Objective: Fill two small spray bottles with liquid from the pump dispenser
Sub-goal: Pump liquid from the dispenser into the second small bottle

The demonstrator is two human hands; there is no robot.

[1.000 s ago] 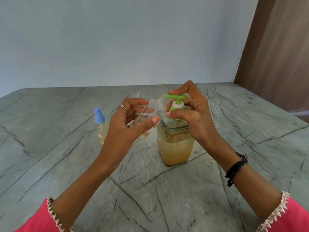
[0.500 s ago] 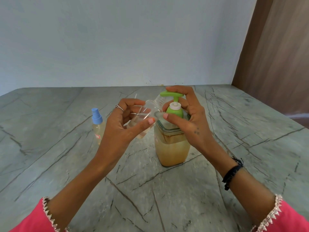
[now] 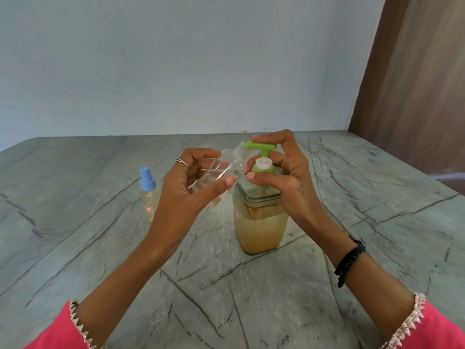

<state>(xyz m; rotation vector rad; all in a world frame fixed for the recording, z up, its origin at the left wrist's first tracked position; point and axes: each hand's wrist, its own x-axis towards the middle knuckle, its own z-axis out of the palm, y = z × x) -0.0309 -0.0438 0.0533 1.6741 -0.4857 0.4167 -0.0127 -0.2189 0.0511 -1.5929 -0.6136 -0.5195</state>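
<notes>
A square clear pump dispenser [image 3: 260, 222] with amber liquid and a green pump head [image 3: 261, 146] stands mid-table. My right hand [image 3: 284, 172] grips the pump, fingers on top of the head and thumb under the collar. My left hand [image 3: 186, 187] holds a small clear uncapped spray bottle [image 3: 226, 167] tilted, its open neck right under the green spout. A little pale liquid lies in it. A second spray bottle [image 3: 150, 197] with a blue spray cap stands upright to the left, filled with pale yellow liquid.
The grey veined stone tabletop [image 3: 100, 248] runs back to a pale blue wall [image 3: 176, 59]. A brown wooden panel [image 3: 415, 84] stands at the right behind the table's edge.
The green pump head has risen from its pressed-down position. Both hands and the tilted bottle stay at the spout; the view has shifted slightly.
</notes>
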